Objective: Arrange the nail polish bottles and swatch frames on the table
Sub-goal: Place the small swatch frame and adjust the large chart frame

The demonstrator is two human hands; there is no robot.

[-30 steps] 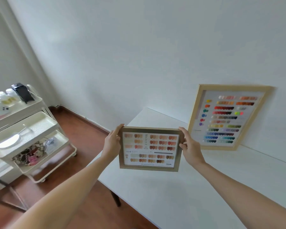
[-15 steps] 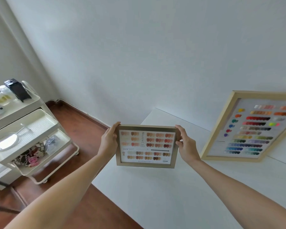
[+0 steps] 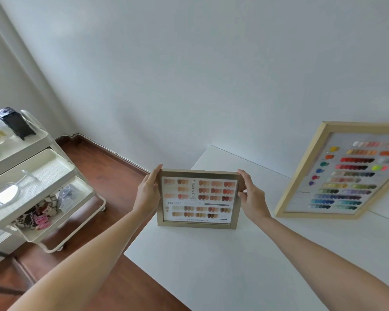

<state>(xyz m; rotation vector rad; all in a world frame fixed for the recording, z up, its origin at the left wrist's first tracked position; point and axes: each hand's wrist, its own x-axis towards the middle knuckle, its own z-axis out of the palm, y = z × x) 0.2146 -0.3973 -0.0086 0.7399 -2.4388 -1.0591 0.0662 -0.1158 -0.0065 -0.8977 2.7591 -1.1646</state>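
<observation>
A small swatch frame (image 3: 198,199) with a dull gold border and rows of nude and brown nail tips stands upright near the left end of the white table (image 3: 245,261). Its bottom edge seems to rest on the tabletop. My left hand (image 3: 147,194) grips its left side and my right hand (image 3: 253,196) grips its right side. A larger light-wood swatch frame (image 3: 344,173) with many coloured tips leans against the wall at the right. No nail polish bottles are clearly in view.
A cream three-tier cart (image 3: 34,189) stands on the wooden floor at the left, carrying a black holder (image 3: 15,122), jars, a round mirror (image 3: 2,196) and small items. The white wall runs close behind the table.
Both hands have carried the small frame forward and down, from held in the air to standing on the table's left end. The view has shifted left, so the large frame sits further right.
</observation>
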